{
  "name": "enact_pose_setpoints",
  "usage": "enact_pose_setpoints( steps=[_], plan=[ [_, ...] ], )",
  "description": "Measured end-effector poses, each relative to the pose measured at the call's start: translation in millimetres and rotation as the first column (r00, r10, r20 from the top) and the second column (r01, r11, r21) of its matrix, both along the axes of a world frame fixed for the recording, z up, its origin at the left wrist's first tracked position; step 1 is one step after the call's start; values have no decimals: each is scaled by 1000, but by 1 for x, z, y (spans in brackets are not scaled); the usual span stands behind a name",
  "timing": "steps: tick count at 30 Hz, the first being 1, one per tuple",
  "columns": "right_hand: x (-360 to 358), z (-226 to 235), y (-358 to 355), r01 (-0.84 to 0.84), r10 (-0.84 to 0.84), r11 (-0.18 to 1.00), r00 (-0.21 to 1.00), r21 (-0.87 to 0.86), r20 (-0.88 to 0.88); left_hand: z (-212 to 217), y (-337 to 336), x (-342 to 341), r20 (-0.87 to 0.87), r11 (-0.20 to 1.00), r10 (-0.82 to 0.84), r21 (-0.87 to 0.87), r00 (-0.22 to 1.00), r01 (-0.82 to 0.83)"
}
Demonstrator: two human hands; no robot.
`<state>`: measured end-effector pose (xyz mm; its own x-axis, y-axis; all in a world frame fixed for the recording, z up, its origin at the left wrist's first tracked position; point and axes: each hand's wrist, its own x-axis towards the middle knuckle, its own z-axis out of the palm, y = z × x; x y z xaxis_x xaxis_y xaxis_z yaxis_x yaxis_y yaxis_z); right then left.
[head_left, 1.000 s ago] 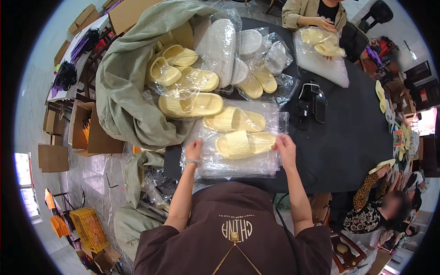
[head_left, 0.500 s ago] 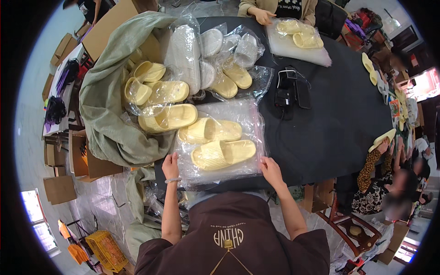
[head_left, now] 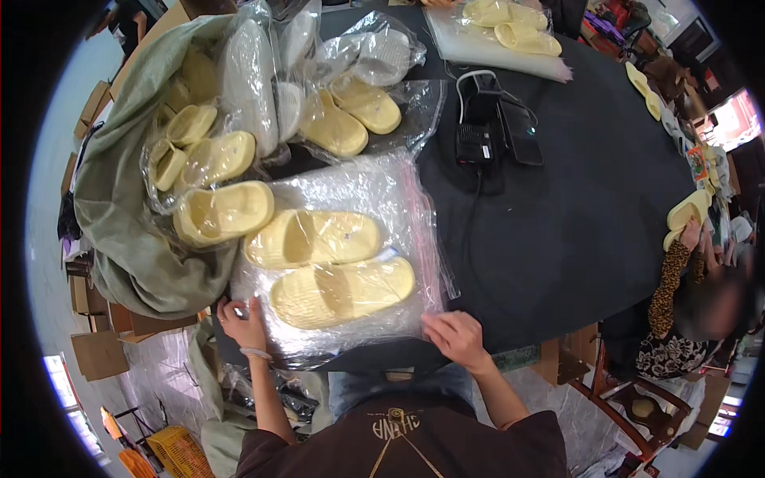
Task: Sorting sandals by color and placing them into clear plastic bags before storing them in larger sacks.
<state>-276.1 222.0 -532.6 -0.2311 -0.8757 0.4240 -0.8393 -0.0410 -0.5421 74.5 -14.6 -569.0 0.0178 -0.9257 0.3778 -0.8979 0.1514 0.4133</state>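
A pair of pale yellow slide slippers [head_left: 344, 292] lies inside a clear plastic bag, side by side with toes to the left. This bag rests on a stack of clear plastic bags [head_left: 351, 179] at the table's near edge. My left hand [head_left: 241, 325], with a bracelet at the wrist, is at the stack's near left corner, thumb and fingers apart. At the near right corner, my right hand [head_left: 456, 338] pinches the bag edge beside its pinkish seal strip. Another yellow slipper [head_left: 227, 211] touches the pair on the left.
A green cloth sack [head_left: 119, 231] spills bagged yellow and white slippers [head_left: 249, 80] over the table's left. Black devices with a cable [head_left: 478, 143] lie on the black tabletop [head_left: 574, 215]. Farther off are another bag stack [head_left: 502, 60] and a co-worker's hand [head_left: 691, 235] holding yellow slippers.
The view has shifted, bringing the slippers lower and leftward in the picture. My left fingers have spread apart, while my right hand has turned inward and closed on the bag edge.
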Motion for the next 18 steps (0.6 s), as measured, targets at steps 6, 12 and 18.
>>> enact_pose_setpoints(
  steps=[6, 12, 18],
  plan=[
    [18, 0, 51, -118, 119, 992, 993, -33, 11, -11, -5, 12, -59, 993, -112, -48, 992, 109],
    [45, -31, 129, -207, 178, 960, 971, 188, 160, -14, -9, 21, 17, 989, -106, -99, 994, 107],
    [51, -80, 212, -218, 216, 970, 591, -103, 778, -4, 29, 25, -414, 961, -110, -276, 904, -9]
  ],
)
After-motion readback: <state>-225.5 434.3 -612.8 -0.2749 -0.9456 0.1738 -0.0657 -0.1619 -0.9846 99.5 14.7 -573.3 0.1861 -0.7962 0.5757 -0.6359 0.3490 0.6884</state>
